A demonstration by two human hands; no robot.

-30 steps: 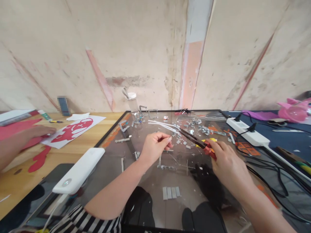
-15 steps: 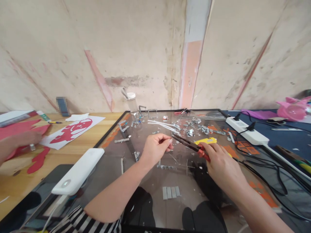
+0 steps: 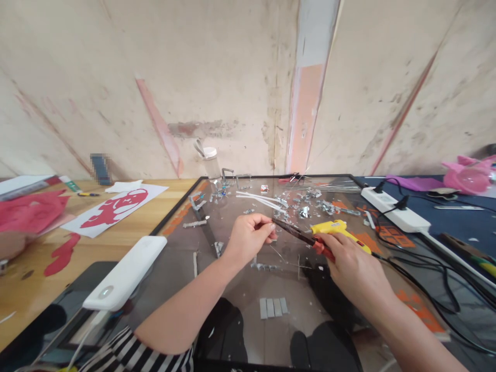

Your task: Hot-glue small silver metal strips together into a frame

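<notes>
My right hand (image 3: 351,258) is wrapped around the red handles of a pair of long-nosed pliers (image 3: 296,231). The dark jaws point left, their tips at the fingertips of my left hand (image 3: 250,232). That hand is closed in a pinch; whatever lies between thumb and forefinger is too small to make out. A yellow glue gun (image 3: 329,227) lies behind my right hand, partly covered by it. Below the hands, thin wire pieces (image 3: 278,254) and a grey twisted strip (image 3: 265,266) rest on the dark glass tabletop (image 3: 248,330). Several short grey strips (image 3: 274,307) lie side by side nearer to me.
White sticks (image 3: 258,198) and foil scraps (image 3: 304,212) lie farther back. A power strip (image 3: 395,209) with black cables stands at right, a white power bank (image 3: 126,274) at left. Beyond it are red paper cutouts (image 3: 116,209) and a co-worker's hand (image 3: 11,245).
The pliers have turned slightly and their jaws look narrower, with the tips still at my left fingertips. At left, the co-worker's hand has drawn back and the red paper has shifted.
</notes>
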